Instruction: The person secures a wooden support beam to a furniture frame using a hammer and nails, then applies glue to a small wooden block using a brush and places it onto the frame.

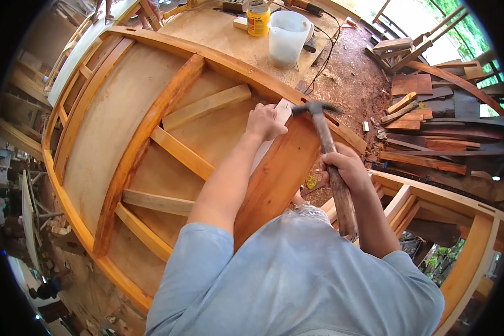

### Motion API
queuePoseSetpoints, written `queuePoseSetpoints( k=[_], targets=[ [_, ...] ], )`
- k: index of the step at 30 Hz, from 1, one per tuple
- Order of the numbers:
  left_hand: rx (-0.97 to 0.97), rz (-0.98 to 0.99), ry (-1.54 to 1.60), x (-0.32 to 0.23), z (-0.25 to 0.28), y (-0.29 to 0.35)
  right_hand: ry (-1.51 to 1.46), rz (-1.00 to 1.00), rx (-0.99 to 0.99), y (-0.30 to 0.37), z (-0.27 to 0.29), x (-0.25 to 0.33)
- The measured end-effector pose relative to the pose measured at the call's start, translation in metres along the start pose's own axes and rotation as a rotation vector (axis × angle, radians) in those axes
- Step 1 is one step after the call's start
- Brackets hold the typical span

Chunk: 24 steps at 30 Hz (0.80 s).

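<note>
My right hand (344, 165) is wrapped round the wooden handle of a claw hammer (336, 196). The hammer's dark head is beside the end of a pale wood strip (284, 111); whether they touch I cannot tell. Closed on that strip near its end is my left hand (267, 122). The strip runs along a broad reddish-brown board (280, 173) of a large curved wooden frame (151, 36). My left arm reaches across the frame, hiding part of the strip. Inside the frame, slats (182, 152) meet a curved crosspiece (133, 173).
Behind the frame, a yellow can (258, 21) and a translucent plastic jug (288, 42) stand on a board, near a corded power tool (305, 7). Scrap wood (425, 140) is piled at right. Another wooden frame (470, 257) is at lower right. Someone's legs show at upper left.
</note>
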State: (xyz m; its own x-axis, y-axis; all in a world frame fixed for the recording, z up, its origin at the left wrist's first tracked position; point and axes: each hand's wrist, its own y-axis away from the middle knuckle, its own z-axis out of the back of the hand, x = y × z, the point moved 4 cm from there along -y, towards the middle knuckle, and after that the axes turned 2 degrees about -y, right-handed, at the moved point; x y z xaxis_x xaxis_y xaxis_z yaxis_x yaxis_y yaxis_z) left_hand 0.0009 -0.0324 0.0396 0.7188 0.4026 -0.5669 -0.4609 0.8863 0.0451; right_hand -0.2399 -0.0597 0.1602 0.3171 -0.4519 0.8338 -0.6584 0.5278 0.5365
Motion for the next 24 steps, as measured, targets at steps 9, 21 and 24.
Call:
queuePoseSetpoints(
  k=[9,21,24],
  targets=[
    [-0.195,0.131,-0.105,-0.020,-0.013,0.003,0.890,0.524,-0.254,-0.029,0.011,0.032],
    [-0.283,0.163,-0.015,-0.015,-0.022,0.011,0.187,1.074,-0.197,0.019,-0.019,0.126],
    [-0.329,0.119,-0.012,-0.024,-0.017,0.004,0.574,0.998,-0.255,-0.025,0.038,0.038]
  ],
)
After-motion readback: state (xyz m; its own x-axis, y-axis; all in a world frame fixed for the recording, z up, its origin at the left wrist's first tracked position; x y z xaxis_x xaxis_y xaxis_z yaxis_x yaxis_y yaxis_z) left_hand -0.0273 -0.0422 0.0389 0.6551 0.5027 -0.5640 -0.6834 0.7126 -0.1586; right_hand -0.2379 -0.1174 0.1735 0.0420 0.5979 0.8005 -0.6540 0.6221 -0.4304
